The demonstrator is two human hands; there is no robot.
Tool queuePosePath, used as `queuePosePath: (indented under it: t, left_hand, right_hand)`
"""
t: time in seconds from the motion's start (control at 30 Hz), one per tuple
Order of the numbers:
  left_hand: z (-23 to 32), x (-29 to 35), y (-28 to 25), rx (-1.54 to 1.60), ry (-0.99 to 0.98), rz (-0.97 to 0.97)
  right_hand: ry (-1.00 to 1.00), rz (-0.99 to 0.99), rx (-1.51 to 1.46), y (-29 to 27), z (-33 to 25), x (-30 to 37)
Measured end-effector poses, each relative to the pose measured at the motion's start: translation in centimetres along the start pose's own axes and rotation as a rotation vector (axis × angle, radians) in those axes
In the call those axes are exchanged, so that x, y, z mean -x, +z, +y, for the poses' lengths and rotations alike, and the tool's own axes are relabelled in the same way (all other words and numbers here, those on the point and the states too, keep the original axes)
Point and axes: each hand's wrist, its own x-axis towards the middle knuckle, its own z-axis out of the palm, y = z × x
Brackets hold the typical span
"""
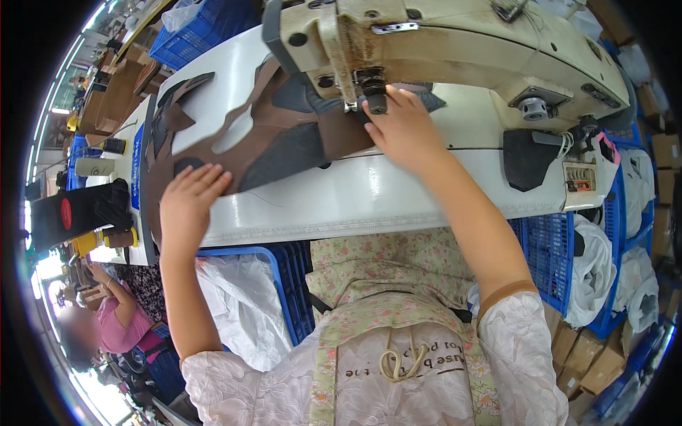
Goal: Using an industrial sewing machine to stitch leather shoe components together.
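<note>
A chain of brown leather-like pieces [209, 150] with dark grey patches [288, 153] lies across the white table [298, 209] and runs up to the needle area of a cream sewing machine [455, 57]. My left hand [188, 206] rests flat on the near left edge of the brown material, fingers stretched out. Close beside the dark round part [376, 99] under the machine head, my right hand [406, 131] lies with its fingers extended and thumb apart, touching the brown piece. The machine head hides the stitching point.
To the right on the table sits a dark grey flap-shaped piece [529, 160] near a bobbin winder. Below the table's front edge stands a blue crate [284, 266] with white plastic sheeting. Blue baskets [550, 259] and cartons [604, 362] are at right. Another person [124, 312] sits far left.
</note>
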Motion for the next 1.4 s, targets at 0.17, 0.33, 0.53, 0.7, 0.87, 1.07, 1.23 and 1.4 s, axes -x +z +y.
queuePosePath:
  t: [0.17, 0.33, 0.53, 0.7, 0.87, 1.07, 1.23, 1.4]
  left_hand:
    - [-2.9, -2.0, 3.5, -0.040, -0.081, -0.012]
    - [3.9, -5.3, 5.2, 0.098, -0.227, -0.131]
    - [10.8, -12.3, 6.4, 0.418, 0.083, 0.075]
    - [11.1, -13.1, 7.6, 0.492, -0.013, 0.092]
    - [11.1, -12.9, 8.8, 0.529, -0.038, 0.194]
    - [11.2, -13.0, 9.1, 0.496, -0.030, 0.187]
    - [11.3, -12.8, 9.4, 0.460, -0.021, 0.195]
    - [11.0, -12.6, 9.6, 0.450, 0.002, 0.210]
  right_hand:
    - [0.063, -0.114, 0.028, 0.0, -1.6, 0.4]
    - [0.117, -0.196, 0.033, -0.5, -2.2, 0.3]
    - [0.015, -0.242, -0.161, -2.7, 0.0, -0.4]
    - [-0.101, -0.411, -0.190, -3.4, 1.1, -1.9]
    - [-0.226, -0.518, -0.032, -3.1, 0.6, -2.3]
    - [-0.224, -0.433, 0.143, -2.1, -0.6, -0.9]
    - [-0.232, -0.169, 0.148, -0.9, -0.2, 0.6]
    - [-0.192, -0.079, 0.112, -0.2, 0.2, 1.5]
